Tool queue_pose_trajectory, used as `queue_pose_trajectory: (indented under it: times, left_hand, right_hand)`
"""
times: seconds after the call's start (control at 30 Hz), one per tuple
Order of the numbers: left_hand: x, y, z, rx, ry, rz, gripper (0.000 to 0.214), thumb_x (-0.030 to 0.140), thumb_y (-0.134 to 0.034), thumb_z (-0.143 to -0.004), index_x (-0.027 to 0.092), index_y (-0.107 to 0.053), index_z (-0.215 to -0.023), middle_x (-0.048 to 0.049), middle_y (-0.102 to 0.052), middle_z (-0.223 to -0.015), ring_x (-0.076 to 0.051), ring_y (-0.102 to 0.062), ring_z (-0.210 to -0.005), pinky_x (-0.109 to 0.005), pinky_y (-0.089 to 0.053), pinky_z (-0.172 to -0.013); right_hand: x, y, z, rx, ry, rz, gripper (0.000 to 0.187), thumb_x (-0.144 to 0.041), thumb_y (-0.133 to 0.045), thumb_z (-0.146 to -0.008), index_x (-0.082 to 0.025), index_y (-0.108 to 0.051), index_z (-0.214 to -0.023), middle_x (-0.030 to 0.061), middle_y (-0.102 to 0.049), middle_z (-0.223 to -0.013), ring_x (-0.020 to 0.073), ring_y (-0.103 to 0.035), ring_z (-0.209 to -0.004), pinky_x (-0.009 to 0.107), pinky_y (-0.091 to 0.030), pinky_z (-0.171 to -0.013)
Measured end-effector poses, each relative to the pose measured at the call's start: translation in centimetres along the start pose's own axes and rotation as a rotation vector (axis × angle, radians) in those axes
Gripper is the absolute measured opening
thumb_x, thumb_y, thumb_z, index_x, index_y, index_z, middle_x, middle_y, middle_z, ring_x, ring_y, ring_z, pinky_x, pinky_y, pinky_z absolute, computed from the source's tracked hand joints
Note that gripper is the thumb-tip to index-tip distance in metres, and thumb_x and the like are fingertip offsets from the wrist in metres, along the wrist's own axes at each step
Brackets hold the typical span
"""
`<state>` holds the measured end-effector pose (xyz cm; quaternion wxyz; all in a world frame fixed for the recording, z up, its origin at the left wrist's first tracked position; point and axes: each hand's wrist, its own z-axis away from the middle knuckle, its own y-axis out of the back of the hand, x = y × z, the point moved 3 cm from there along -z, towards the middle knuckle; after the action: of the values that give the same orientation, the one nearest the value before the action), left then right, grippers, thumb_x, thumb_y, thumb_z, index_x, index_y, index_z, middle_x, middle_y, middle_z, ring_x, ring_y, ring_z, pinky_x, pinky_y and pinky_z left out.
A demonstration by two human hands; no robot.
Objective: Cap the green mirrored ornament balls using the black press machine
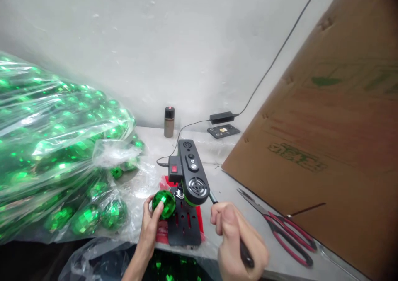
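My left hand [151, 222] is closed around a green mirrored ball [164, 203], holding it against the left side of a small black press-like machine [190, 173] on a black perforated base [184, 225]. My right hand [238, 239] is wrapped around the black lever handle [214, 199] that sticks out from the machine's right side. A red switch [174, 168] glows on the box at the machine's left.
A big clear plastic bag of several green mirrored balls [56, 156] fills the left. Red-handled scissors [280, 231] lie right of the machine. A brown cardboard sheet [326, 140] leans at right. A small canister [169, 121], power adapter [222, 117] and dark phone-like slab [224, 130] sit by the wall.
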<state>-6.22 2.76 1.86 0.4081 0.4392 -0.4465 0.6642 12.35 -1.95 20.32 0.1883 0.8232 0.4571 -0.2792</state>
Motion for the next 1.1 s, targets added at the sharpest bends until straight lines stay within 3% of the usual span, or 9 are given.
queue_pose_trajectory:
  times: [0.1, 0.27, 0.4, 0.53, 0.7, 0.9, 1.1]
  left_hand:
    - [-1.6, -1.1, 0.7, -0.023, -0.034, -0.084, 0.077, 0.067, -0.087, -0.08, 0.023, -0.052, -0.133, -0.011, -0.079, -0.117, -0.032, -0.079, -0.111, -0.044, -0.061, -0.101]
    - [-3.3, -2.1, 1.3, -0.06, -0.193, -0.307, 0.086, 0.061, -0.082, -0.085, 0.022, -0.044, -0.151, -0.0215, -0.067, -0.152, -0.039, -0.066, -0.143, -0.058, -0.05, -0.123]
    - [-4.3, -1.9, 1.5, -0.124, -0.291, -0.491, 0.086, 0.058, -0.08, -0.085, 0.019, -0.049, -0.155, -0.0246, -0.058, -0.165, -0.045, -0.053, -0.158, -0.065, -0.042, -0.131]
    - [-4.8, -1.7, 1.8, -0.147, -0.395, -0.595, 0.079, 0.05, -0.079, -0.088, 0.019, -0.052, -0.156, -0.0233, -0.06, -0.164, -0.046, -0.055, -0.156, -0.067, -0.047, -0.127]
    - [-4.8, -2.7, 1.9, -0.153, -0.488, -0.637, 0.075, 0.043, -0.084, -0.085, 0.021, -0.058, -0.152, -0.021, -0.064, -0.157, -0.045, -0.06, -0.15, -0.066, -0.051, -0.125]
    - [-5.8, -3.5, 0.6, -0.182, -0.432, -0.588, 0.084, 0.041, -0.09, -0.071, 0.018, -0.058, -0.145, -0.02, -0.072, -0.14, -0.045, -0.07, -0.135, -0.068, -0.055, -0.118]
    - [-6.1, -3.2, 0.3, -0.205, -0.433, -0.561, 0.085, 0.037, -0.092, -0.067, 0.018, -0.059, -0.143, -0.0194, -0.072, -0.142, -0.045, -0.071, -0.135, -0.067, -0.057, -0.117]
  right_hand:
    - [0.2, 0.1, 0.1, -0.015, 0.014, -0.006, 0.035, -0.004, -0.047, -0.109, -0.022, -0.052, -0.08, -0.0037, -0.051, -0.069, 0.0083, -0.055, -0.061, 0.023, -0.043, -0.057]
    - [0.3, 0.1, 0.2, -0.021, 0.027, -0.005, 0.034, -0.003, -0.047, -0.108, -0.022, -0.05, -0.081, -0.0039, -0.052, -0.07, 0.0073, -0.054, -0.061, 0.022, -0.042, -0.056]
    - [0.3, 0.0, 0.4, -0.025, 0.028, -0.005, 0.033, -0.002, -0.047, -0.108, -0.021, -0.052, -0.082, -0.0029, -0.054, -0.071, 0.0077, -0.055, -0.062, 0.022, -0.043, -0.056]
    - [0.3, 0.1, 0.5, -0.023, 0.044, -0.009, 0.033, 0.0, -0.046, -0.107, -0.022, -0.051, -0.083, -0.0028, -0.052, -0.071, 0.0084, -0.054, -0.061, 0.023, -0.042, -0.055]
    - [0.2, 0.1, 0.6, -0.039, 0.055, 0.002, 0.032, 0.001, -0.045, -0.106, -0.022, -0.051, -0.084, -0.0034, -0.051, -0.072, 0.0078, -0.052, -0.061, 0.023, -0.041, -0.055]
    - [-0.1, 0.3, 0.9, -0.018, 0.01, 0.035, 0.033, 0.0, -0.046, -0.107, -0.022, -0.051, -0.082, -0.0037, -0.051, -0.071, 0.0074, -0.052, -0.059, 0.022, -0.041, -0.055]
    - [1.2, 0.1, 2.3, 0.023, 0.067, 0.038, 0.035, -0.002, -0.048, -0.106, -0.021, -0.053, -0.078, -0.0034, -0.054, -0.069, 0.0077, -0.056, -0.059, 0.022, -0.042, -0.056]
